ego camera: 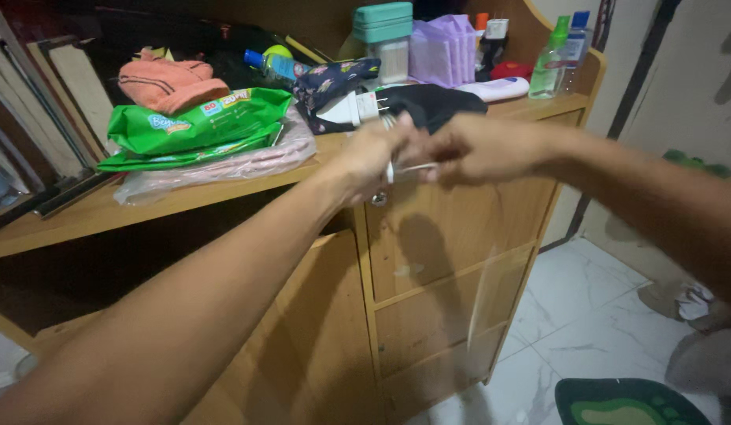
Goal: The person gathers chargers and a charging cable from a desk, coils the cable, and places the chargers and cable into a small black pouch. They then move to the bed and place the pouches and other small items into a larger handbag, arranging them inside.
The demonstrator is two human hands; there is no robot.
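White cord (412, 168) pinched between left hand (373, 157) and right hand (475, 148), in front of the wooden cabinet (428, 260)

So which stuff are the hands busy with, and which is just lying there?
In hand:
left hand and right hand, together on a thin white cable
white plug, just above them

Lying about:
green packs
orange cloth
purple pack
bottles
cabinet

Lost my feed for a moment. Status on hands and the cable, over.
Left hand and right hand together, both pinching a thin white cable. White plug just above, over the wooden cabinet. Nothing blocking.
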